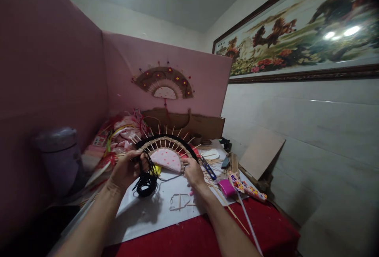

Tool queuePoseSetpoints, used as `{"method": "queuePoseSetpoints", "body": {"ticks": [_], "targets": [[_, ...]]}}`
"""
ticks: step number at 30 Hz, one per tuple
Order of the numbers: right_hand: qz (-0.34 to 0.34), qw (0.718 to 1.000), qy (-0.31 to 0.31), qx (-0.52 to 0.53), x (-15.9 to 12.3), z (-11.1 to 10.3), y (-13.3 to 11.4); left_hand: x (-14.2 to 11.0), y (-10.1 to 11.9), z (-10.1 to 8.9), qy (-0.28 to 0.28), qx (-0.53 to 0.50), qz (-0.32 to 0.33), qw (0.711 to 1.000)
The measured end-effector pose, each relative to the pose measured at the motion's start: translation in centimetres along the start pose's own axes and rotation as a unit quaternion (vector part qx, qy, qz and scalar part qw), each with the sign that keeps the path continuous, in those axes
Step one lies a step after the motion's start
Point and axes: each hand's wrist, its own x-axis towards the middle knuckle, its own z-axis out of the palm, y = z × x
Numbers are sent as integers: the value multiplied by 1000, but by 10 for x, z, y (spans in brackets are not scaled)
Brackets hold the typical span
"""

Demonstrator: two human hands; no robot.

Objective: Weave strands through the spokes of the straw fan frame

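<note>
A half-round fan frame of thin sticks, with a black woven band along its outer arc and a tan band inside it, stands tilted between my hands. Its base is a white half-disc with pink dots. My right hand has its fingers closed on the right end of that base. Over on the left, my left hand is closed around black cord, and a loose coil of it dangles below the fingers. Whether the left fingers also touch the frame is hard to see.
Blue-handled thread snips lie right of the frame, near a magenta packet and a flowered glue gun. A purple lidded container stands left. Behind, a finished fan hangs on the pink board. White paper covers part of the red cloth.
</note>
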Motion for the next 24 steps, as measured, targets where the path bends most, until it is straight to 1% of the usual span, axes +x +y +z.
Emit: {"method": "queuePoseSetpoints", "body": {"ticks": [2, 3, 5, 8, 10, 12, 14, 17, 19, 21, 23, 24], "targets": [[-15, 999, -31, -39, -6, 7, -7, 0, 1, 2, -6, -5, 0, 1000], [-18, 997, -56, -52, -10, 11, -11, -1, 1, 4, -9, -10, 3, 1000], [-25, 988, -127, -82, -18, 17, -18, -4, 3, 10, -28, -22, 14, 999], [-45, 963, -237, -122, -30, 25, -23, -10, 5, 22, -65, -35, 25, 997], [-48, 949, -282, -129, -37, 29, -23, -13, 6, 26, -78, -31, 19, 996], [-34, 941, -310, -133, -40, 30, -21, -14, 6, 26, -79, -26, 17, 996], [-21, 940, -312, -139, -39, 29, -20, -13, 8, 22, -65, -29, 29, 997], [-2, 954, -276, -118, -32, 24, -22, -11, 12, 16, -37, -28, 49, 998], [23, 968, -242, -57, -27, 21, -25, -11, 15, 18, -31, -19, 55, 998], [62, 976, -206, 27, -22, 18, -28, -15, 15, 25, -31, -5, 63, 998], [97, 975, -171, 103, -18, 15, -31, -24, 12, 35, 3, 36, 74, 997], [111, 973, -155, 132, -17, 13, -31, -29, 11, 39, 34, 70, 77, 994]]}}
